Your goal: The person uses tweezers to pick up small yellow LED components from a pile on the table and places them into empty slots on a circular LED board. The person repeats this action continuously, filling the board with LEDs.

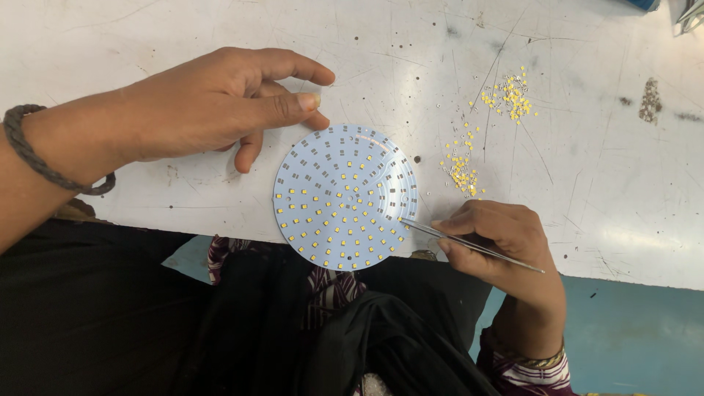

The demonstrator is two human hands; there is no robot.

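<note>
Two hands flank the round LED board point(345, 196) on the tabletop point(601, 183) — right hand point(493, 238), nearer, pinches tweezers point(469, 246) angled leftward onto its right edge — left hand point(220, 103) rests loosely curled, empty, just upper-left.

We hold tweezers point(469, 246) in R hand point(499, 238), tips on round LED board point(345, 196); L hand point(220, 103) steadies its edge.

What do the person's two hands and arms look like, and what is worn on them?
Both hands are bare, without gloves or rings in view. The left hand has a dark braided cord bracelet around the wrist, and the forearm is uncovered. The right hand has a patterned sleeve cuff in maroon and white with a gold-coloured edge near the wrist.
</note>
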